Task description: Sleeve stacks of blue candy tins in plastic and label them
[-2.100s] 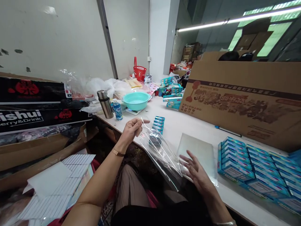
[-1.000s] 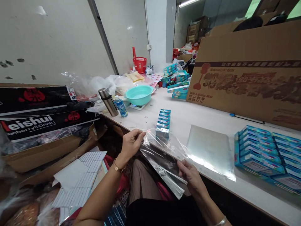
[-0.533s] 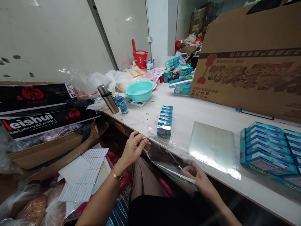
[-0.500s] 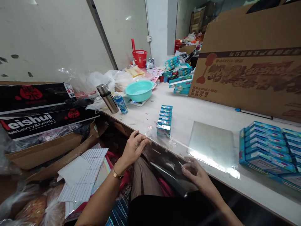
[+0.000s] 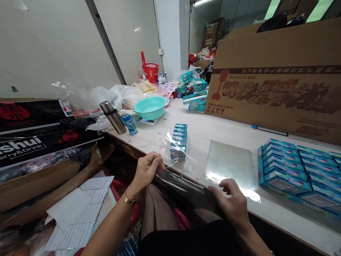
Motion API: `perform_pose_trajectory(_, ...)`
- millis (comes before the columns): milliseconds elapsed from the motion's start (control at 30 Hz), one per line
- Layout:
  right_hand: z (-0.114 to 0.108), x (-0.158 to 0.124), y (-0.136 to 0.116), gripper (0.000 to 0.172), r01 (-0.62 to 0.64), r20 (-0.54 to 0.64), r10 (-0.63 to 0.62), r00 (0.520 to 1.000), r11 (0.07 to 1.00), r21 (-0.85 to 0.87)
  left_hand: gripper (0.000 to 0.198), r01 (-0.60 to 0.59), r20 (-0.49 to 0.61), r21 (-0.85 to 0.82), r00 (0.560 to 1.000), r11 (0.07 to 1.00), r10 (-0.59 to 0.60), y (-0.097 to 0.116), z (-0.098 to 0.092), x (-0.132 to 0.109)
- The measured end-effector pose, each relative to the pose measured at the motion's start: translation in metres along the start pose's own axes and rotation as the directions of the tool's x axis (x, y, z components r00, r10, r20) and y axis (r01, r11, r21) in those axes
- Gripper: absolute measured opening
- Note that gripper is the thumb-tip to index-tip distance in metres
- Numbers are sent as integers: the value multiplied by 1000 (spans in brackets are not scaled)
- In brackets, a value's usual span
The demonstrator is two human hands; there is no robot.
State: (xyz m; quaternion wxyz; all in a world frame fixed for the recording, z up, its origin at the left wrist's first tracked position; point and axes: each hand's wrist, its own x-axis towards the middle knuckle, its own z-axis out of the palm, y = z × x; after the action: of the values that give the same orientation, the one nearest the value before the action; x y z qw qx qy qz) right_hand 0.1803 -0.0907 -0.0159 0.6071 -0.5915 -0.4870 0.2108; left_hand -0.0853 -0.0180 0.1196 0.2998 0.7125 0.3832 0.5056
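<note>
Left hand pinching one end of a clear plastic bag between thumb and fingers, at the near edge of the white table. Right hand gripping the other end of the same bag, fingers curled over the film. Bag stretched between both hands, low, just in front of the table edge and above the lap; mouth of the bag hard to make out through the glare.

Just beyond the left hand, a short row of small blue boxes on the table, one behind another. To the right of it, a flat stack of clear sheets, shining. Far right, a large block of the same blue boxes, packed tight. Behind, a big brown carton. Far left on the table, a steel flask, a small bottle and a turquoise basin.

Possible trouble, as a judgement: thin slippery film, held only at two ends, likely to slip out of one pinch and drop to the lap or floor. Layers clinging together, so perhaps two bags taken at once. Row of boxes near the table edge, easy to knock over with a careless sweep of the bag.
</note>
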Motion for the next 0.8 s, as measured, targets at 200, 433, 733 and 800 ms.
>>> perform_pose_trajectory(200,25,-17,-11,73,-586,278,521,807,646,489,48,1,-28,-179,1000,984,-6,0,11,4)
perform_pose_trajectory(433,44,-38,-7,71,-804,637,498,589,438,402,40,-19,-103,-164,995,986,2,7,5,9)
perform_pose_trajectory(733,1,48,5,58,-638,505,410,760,622,455,30,265,48,-641,950,720,-307,-12,-21,35)
perform_pose_trajectory(800,18,72,-15,59,-521,466,288,837,682,514,30,318,66,-680,924,661,-378,-15,-9,38)
